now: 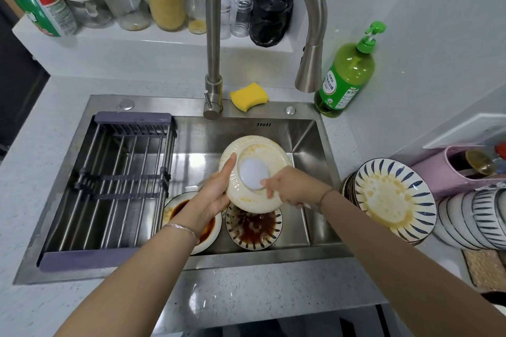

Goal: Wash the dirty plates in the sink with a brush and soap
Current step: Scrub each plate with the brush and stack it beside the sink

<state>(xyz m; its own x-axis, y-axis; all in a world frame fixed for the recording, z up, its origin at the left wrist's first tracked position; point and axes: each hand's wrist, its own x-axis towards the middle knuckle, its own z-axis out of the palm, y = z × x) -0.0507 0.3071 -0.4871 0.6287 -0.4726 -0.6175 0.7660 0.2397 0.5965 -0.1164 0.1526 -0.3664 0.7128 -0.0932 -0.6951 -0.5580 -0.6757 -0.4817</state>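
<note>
A person stands at a steel sink (302,133) set into a speckled grey desk (246,290), both forearms reaching in from the near edge.

The left hand (216,193) grips a cream plate (247,200) by its left rim, thumb laid along the rim and fingers hidden behind. The plate is held tilted above the basin, its underside and white foot facing the camera, with yellow smears on it. The right hand (290,186) touches the plate's right side with its fingertips. Something pale shows under its palm, possibly a brush, but I cannot tell whether the hand is gripping it.

Directly under the held plate, 2 more dirty plates lie flat on the basin floor: a white plate (174,209) with brown sauce, partly covered by the left wrist, and a blue-striped plate (254,230) with dark sauce. They sit just beside each other against the near wall.

A purple-framed drying rack (115,180) fills the sink's left half, its right edge near the left hand. Bare steel shows between the held plate and the back and right walls.

The faucet (310,68) arches over the back rim, with a yellow sponge (249,97) just beside its base and a green soap bottle (346,76) at the back right corner. A stack of striped plates (394,200) leans at the sink's right edge, near the right forearm.
</note>
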